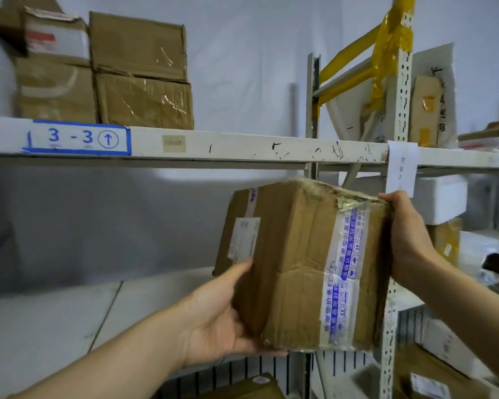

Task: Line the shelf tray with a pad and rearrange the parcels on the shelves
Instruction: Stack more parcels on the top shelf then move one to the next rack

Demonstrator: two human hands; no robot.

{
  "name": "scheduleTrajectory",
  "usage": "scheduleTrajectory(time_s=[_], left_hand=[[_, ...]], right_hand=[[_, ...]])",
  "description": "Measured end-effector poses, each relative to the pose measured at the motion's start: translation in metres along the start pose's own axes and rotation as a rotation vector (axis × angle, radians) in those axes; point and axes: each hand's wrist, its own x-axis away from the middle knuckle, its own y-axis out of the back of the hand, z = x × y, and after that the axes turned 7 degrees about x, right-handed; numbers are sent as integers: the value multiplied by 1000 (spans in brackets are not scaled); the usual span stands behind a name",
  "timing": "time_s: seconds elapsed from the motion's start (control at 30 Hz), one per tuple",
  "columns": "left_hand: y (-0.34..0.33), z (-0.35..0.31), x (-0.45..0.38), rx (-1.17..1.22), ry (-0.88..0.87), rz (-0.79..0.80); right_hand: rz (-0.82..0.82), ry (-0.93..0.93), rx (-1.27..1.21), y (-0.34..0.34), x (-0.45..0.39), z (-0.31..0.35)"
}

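Holding a taped cardboard parcel point(303, 263) up in the air with both hands, in front of the middle shelf point(55, 312). Left hand point(216, 318) cups the near bottom corner, right hand point(406, 234) clamps the right side. Box looks crushed and the tape is wrinkly, so I reckon it could slip or split if tilted. Upper shelf point(242, 146), tagged 3-3, has stacked boxes point(113, 76) far left against a pale wall.

Soft, even light; wide-angle bending and blur at edges.
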Motion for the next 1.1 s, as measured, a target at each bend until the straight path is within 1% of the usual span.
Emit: scheduleTrajectory(time_s=[0.1,0.17,0.27,0.37,0.47,0.6,0.7,0.77,0.87,0.93,0.97,1.03,1.1], left_hand=[[-11,-4,9,-48,82,133],[-28,-7,21,-35,93,218],[-52,-11,35,-129,5,262],[-70,-16,45,-208,-85,310],[-84,-27,52,-306,-206,323],[-99,-61,56,-328,-336,303],[-105,-91,54,-298,-416,250],[-105,-109,48,-282,-484,227],[-100,-135,36,-245,-619,130],[-95,-150,25,-237,-685,12],[-92,-158,19,-227,-710,-47],[-88,-174,7,-210,-787,-118],[-85,-191,-6,-294,-893,-149]], right_hand=[[-157,-1,-42,35,18,11],[-231,20,-62,55,34,22],[-343,27,-120,76,53,39],[-416,112,-165,93,64,52],[-427,212,-254,100,68,66],[-474,301,-339,91,58,96],[-430,382,-377,70,40,120],[-367,424,-350,51,27,132],[-182,516,-241,15,9,140],[-28,560,-198,-5,-6,138],[15,580,-172,-15,-15,137],[38,598,-122,-33,-36,138],[62,632,-100,-51,-58,144]])
